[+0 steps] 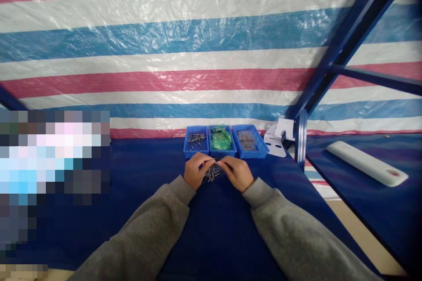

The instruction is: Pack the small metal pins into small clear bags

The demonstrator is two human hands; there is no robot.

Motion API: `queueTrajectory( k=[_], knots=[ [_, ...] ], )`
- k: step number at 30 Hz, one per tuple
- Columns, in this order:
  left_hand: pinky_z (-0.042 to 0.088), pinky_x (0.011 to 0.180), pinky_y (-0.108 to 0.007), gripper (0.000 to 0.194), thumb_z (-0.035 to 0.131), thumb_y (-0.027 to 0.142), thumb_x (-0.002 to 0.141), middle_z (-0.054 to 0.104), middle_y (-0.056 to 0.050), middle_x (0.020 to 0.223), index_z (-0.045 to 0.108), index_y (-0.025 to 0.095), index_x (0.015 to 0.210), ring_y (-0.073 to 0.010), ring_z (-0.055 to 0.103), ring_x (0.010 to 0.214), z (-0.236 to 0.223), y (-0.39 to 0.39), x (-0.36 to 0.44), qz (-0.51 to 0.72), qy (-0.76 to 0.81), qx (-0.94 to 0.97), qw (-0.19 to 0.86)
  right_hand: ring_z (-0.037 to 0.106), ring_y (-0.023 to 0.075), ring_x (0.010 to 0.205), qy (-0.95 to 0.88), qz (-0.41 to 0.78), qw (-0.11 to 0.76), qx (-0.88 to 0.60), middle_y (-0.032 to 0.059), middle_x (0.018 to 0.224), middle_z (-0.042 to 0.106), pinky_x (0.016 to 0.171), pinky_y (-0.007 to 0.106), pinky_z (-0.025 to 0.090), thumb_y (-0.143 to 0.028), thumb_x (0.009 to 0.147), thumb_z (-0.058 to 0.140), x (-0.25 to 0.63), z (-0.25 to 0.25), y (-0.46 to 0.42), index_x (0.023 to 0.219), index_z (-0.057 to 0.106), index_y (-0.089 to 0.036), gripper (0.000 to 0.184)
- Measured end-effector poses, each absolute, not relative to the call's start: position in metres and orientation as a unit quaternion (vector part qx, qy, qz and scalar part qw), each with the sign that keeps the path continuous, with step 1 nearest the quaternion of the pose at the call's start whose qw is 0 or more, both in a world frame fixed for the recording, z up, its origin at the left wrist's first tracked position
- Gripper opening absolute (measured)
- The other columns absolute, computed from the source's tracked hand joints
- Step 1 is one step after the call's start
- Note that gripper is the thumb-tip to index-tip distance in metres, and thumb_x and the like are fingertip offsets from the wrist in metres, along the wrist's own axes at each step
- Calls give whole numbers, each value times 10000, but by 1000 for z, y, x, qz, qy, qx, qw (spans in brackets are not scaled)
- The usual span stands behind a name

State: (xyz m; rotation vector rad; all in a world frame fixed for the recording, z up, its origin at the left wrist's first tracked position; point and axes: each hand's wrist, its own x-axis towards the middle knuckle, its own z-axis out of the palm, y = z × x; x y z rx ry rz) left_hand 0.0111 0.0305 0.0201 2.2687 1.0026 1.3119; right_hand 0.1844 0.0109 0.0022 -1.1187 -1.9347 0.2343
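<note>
The left hand (197, 170) and right hand (235, 174) curl nearly shut, meeting just above loose metal screws (210, 175) on the blue worktop (148, 228); whether they grip one is hidden. A blue tray (186, 149) of screws sits just ahead of the left hand.

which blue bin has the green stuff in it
The middle of the three blue plastic bins, holding shiny green plastic; the left bin holds metal screws, the right bin flat brownish pieces.
</note>
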Motion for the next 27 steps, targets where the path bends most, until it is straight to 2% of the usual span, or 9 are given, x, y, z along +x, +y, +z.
queueTrajectory(
  k=[3, 5, 7, 10, 14, 18, 22, 25, 27],
  knots=[
    [465, 764, -280, 176, 471, 277, 859, 662, -67, 892, 586, 153, 810, -148, 608, 829, 21, 29, 12, 481, 365, 771, 202, 585, 143, 646, -764, 73, 434, -473, 35, 679, 617, 629, 239, 432, -348, 892, 396, 186, 1, 12, 726, 588, -186, 301],
    [479, 753, -277, 168, 440, 274, 875, 659, -76, 932, 546, 149, 843, -142, 621, 827, 21, 28, 13, 483, 362, 758, 247, 583, 142, 637, -756, 65, 439, -481, 36, 673, 615, 625, 238, 428, -353, 893, 390, 187, 2, 12, 723, 587, -185, 310],
    [488, 678, -248, 174, 420, 284, 884, 665, -57, 830, 517, 148, 837, -117, 625, 695, 20, 28, 14, 476, 360, 753, 277, 581, 141, 626, -755, 62, 441, -480, 36, 666, 614, 614, 237, 425, -357, 894, 384, 187, 3, 12, 722, 589, -186, 317],
    [463, 607, -215, 198, 436, 306, 872, 621, 1, 644, 526, 157, 778, -90, 567, 541, 18, 29, 15, 455, 378, 765, 255, 583, 141, 621, -757, 60, 445, -475, 39, 669, 621, 612, 239, 431, -361, 894, 380, 186, 4, 11, 720, 596, -188, 327],
    [441, 645, -216, 185, 484, 314, 843, 644, -13, 726, 594, 167, 825, -113, 588, 656, 17, 33, 13, 431, 382, 789, 212, 593, 148, 654, -747, 63, 460, -476, 45, 704, 631, 631, 248, 446, -344, 890, 391, 187, 6, 10, 751, 608, -185, 303],
    [387, 514, -194, 236, 531, 333, 814, 531, 59, 525, 531, 161, 976, -82, 489, 470, 14, 34, 12, 436, 392, 773, 243, 602, 160, 764, -754, 80, 469, -452, 54, 817, 640, 703, 267, 461, -305, 883, 410, 187, 11, 7, 902, 616, -189, 238],
    [343, 454, -179, 242, 535, 330, 809, 449, 89, 457, 505, 155, 973, -63, 419, 404, 13, 33, 12, 437, 375, 771, 273, 587, 141, 679, -785, 97, 443, -423, 35, 758, 618, 634, 250, 461, -305, 866, 446, 184, 13, 5, 921, 618, -200, 208],
    [372, 465, -176, 225, 520, 322, 817, 478, 85, 457, 519, 159, 972, -63, 446, 399, 14, 32, 12, 439, 369, 767, 287, 585, 137, 665, -789, 99, 445, -412, 31, 732, 614, 629, 243, 459, -297, 872, 437, 183, 12, 5, 849, 616, -199, 206],
    [418, 507, -186, 217, 530, 320, 812, 561, 53, 523, 550, 163, 960, -75, 512, 446, 14, 31, 12, 444, 367, 765, 287, 596, 144, 707, -781, 98, 455, -416, 38, 759, 624, 657, 247, 463, -291, 881, 419, 184, 11, 6, 843, 608, -196, 215]
  ],
)
